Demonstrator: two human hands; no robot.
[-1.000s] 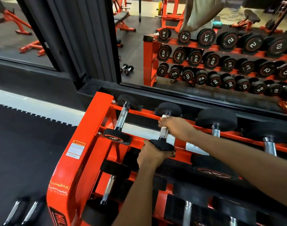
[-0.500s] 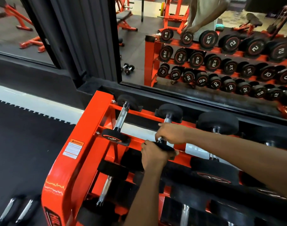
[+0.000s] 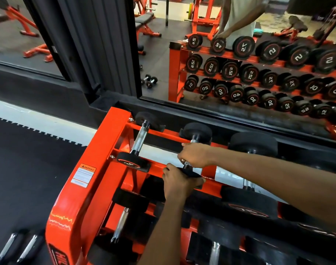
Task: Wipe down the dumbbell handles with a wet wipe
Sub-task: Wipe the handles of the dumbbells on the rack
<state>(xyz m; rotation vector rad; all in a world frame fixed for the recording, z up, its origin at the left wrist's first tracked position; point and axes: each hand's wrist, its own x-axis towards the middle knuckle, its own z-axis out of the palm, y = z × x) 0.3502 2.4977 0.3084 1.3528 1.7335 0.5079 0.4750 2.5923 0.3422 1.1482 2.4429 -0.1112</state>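
The second small dumbbell lies on the top tier of the orange rack, its black far head toward the mirror. My left hand grips its near head from the front. My right hand is closed around the chrome handle, low down near that head. The wet wipe is hidden inside this fist. To the left lies another small dumbbell with a bare knurled handle. To the right lies a larger dumbbell.
A wall mirror behind the rack reflects the rows of dumbbells and a person. Lower tiers hold several bigger dumbbells. Two chrome-handled dumbbells lie on the black mat at the lower left, beside the rack's end post.
My right hand has slid down the handle from the far head toward the near head. My left hand has kept its grip on the near head. The view has shifted slightly.
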